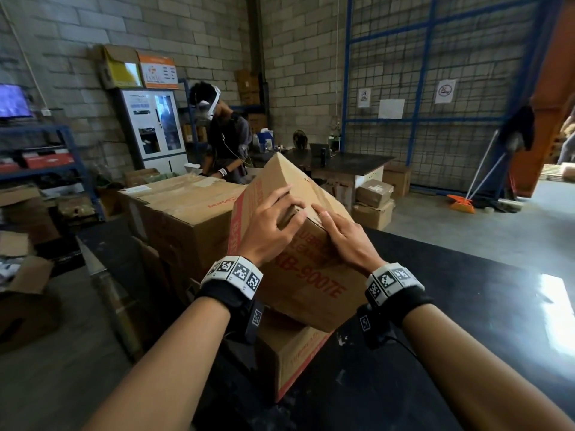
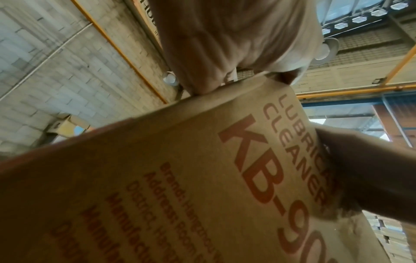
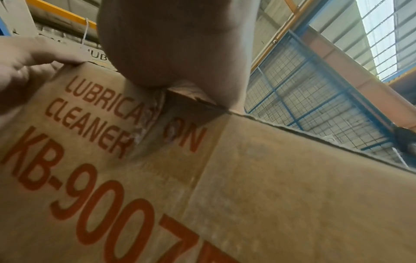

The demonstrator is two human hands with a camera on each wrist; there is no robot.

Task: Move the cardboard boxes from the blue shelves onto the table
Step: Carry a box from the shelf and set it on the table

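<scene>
Cardboard box (image 1: 314, 269) printed KB-900TE in red, tilted on one edge, its lower part resting on a second printed box (image 1: 289, 362) that lies at the near left corner of the black table (image 1: 466, 306). Left hand (image 1: 270, 225) over the box's upper corner, fingers curled down across the top edge and gripping it; the left wrist view shows the palm pressed to that edge. Right hand (image 1: 348, 241) just beside it on the same upper edge, fingers fairly straight and laid flat along the cardboard, thumb side at a torn spot by the flap seam; pressing, not wrapped round. Behind the box, a stack of large plain cartons (image 1: 186, 213). Beyond those, another person (image 1: 224, 141) wearing a headset, bent over. Blue shelves (image 1: 56, 169) at far left with red items. Blue wire-mesh partition (image 1: 435, 88) on the right wall.
</scene>
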